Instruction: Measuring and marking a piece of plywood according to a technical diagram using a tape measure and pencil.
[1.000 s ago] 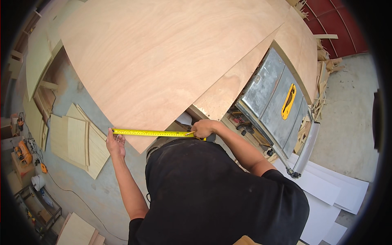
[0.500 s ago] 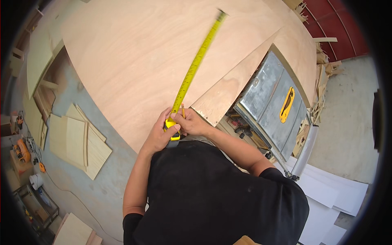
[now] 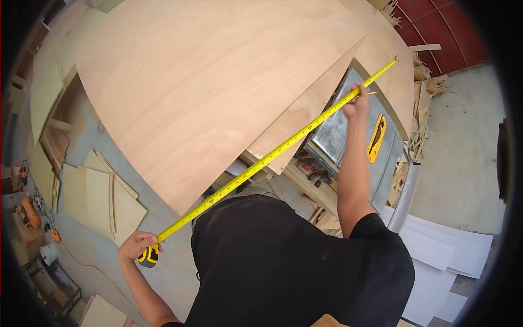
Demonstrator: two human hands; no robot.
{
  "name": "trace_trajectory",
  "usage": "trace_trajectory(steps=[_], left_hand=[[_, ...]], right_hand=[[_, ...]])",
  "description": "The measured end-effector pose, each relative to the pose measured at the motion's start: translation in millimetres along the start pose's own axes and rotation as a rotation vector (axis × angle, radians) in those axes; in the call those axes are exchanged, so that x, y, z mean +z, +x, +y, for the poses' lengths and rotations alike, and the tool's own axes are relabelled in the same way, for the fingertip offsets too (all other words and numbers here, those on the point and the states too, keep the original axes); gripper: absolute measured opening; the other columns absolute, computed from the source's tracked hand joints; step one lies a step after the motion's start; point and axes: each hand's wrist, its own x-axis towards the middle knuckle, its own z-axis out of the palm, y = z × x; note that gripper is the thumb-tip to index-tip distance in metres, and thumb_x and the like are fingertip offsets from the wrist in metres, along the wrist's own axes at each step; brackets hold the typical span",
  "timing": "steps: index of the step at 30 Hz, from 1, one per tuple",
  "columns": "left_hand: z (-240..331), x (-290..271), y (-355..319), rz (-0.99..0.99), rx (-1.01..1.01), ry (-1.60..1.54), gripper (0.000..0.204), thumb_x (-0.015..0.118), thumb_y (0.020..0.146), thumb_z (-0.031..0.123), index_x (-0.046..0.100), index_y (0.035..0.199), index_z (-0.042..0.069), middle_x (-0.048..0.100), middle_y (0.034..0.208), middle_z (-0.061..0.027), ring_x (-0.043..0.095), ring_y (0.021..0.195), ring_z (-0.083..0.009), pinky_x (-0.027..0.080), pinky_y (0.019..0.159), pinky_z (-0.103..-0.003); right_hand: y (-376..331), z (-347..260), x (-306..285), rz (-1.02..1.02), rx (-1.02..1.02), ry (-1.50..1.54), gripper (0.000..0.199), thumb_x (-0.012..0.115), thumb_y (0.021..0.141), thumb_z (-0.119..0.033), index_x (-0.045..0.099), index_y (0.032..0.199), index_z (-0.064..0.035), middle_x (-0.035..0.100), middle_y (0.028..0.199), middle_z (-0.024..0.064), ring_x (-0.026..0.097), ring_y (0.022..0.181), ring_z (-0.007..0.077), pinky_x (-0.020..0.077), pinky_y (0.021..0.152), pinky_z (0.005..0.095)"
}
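My left hand [image 3: 136,246] is closed around the yellow and black case of a tape measure [image 3: 149,256], out at the lower left beside my body. From it the yellow blade [image 3: 261,163] runs in a long diagonal up to the right, passing over the near edge of a large plywood sheet [image 3: 207,92]. My right hand [image 3: 357,102] grips the blade a little short of its hooked end, above the metal table saw [image 3: 346,133]. A thin pencil [image 3: 372,93] pokes out from the same right hand. The blade's tip extends past the fingers.
A yellow blade insert [image 3: 376,139] is set in the saw table. Cut boards [image 3: 90,191] lie on the floor at left, near an orange power tool [image 3: 28,212] and a cord. White sheets [image 3: 430,250] lie at lower right; wood offcuts [image 3: 422,120] are heaped beyond the saw.
My hands have spread apart: the left with the case down to the left, the right up and right along the blade. More tape is drawn out, and it now slants across my front.
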Motion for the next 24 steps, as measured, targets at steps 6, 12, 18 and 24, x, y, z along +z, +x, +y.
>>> trace_trajectory(steps=[6, 12, 18, 24], left_hand=[[69.1, 78.2, 114.4, 0.034, 0.201, 0.155, 0.035, 0.056, 0.097, 0.031, 0.07, 0.096, -0.001, 0.067, 0.076, -0.0048, 0.061, 0.071, -0.0124, 0.049, 0.067, -0.029], [96.1, 114.2, 137.2, 0.086, 0.302, 0.119, 0.04, 0.054, 0.1, 0.034, 0.071, 0.097, -0.002, 0.062, 0.073, 0.0006, 0.054, 0.068, -0.0089, 0.044, 0.063, -0.026], [2.8, 43.9, 45.9, 0.224, 0.109, 0.088, 0.036, 0.054, 0.098, 0.03, 0.071, 0.101, -0.002, 0.069, 0.077, -0.0078, 0.063, 0.069, -0.0127, 0.05, 0.065, -0.028], [-28.3, 42.9, -31.3, 0.233, -0.012, -0.12, 0.037, 0.059, 0.095, 0.029, 0.07, 0.096, -0.006, 0.069, 0.075, -0.0087, 0.064, 0.069, -0.0143, 0.051, 0.065, -0.028]], right_hand=[[-203.5, 210.8, 60.4, -0.19, 0.447, -0.56, 0.035, 0.043, 0.104, -0.04, 0.061, 0.095, -0.0109, 0.05, 0.065, -0.0008, 0.042, 0.048, 0.008, 0.0314, 0.041, 0.0235], [-227.3, 228.7, 70.9, -0.419, 0.728, -0.447, 0.044, 0.046, 0.102, -0.047, 0.061, 0.093, -0.0072, 0.046, 0.059, 0.0007, 0.039, 0.044, 0.0102, 0.0308, 0.039, 0.0249], [-40.9, 176.6, 37.2, -0.092, 0.519, -0.343, 0.038, 0.051, 0.1, -0.047, 0.059, 0.087, -0.0121, 0.049, 0.064, -0.0025, 0.038, 0.044, 0.0071, 0.0305, 0.038, 0.0223], [58.4, 111.4, 36.9, 0.262, 0.299, -0.305, 0.042, 0.048, 0.101, -0.047, 0.059, 0.09, -0.0086, 0.052, 0.068, 0.0006, 0.039, 0.046, 0.0093, 0.0311, 0.039, 0.0218]])
